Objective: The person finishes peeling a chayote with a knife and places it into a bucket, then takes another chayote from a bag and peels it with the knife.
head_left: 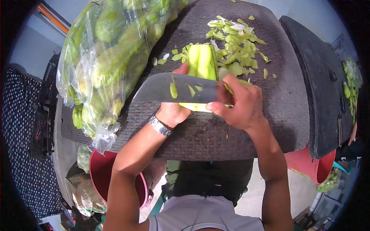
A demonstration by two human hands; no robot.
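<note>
My right hand (241, 101) is closed round the handle end of a broad knife (154, 88), whose wide blade points left with bits of green peel stuck to it. Beneath the blade lies a long, peeled, pale-green vegetable (202, 63) with flat cut faces, perhaps a green papaya. My left hand (175, 111), with a metal watch on its wrist, grips the vegetable's left side; the blade hides part of those fingers. Thin green peelings (239, 44) lie scattered beyond the vegetable on the dark woven table top (185, 142).
A clear plastic bag of large green vegetables (111, 57) fills the table's left side. Red buckets (144, 188) stand below at left and right (318, 165). A dark panel (312, 84) borders the right edge. More bagged produce (350, 81) is at far right.
</note>
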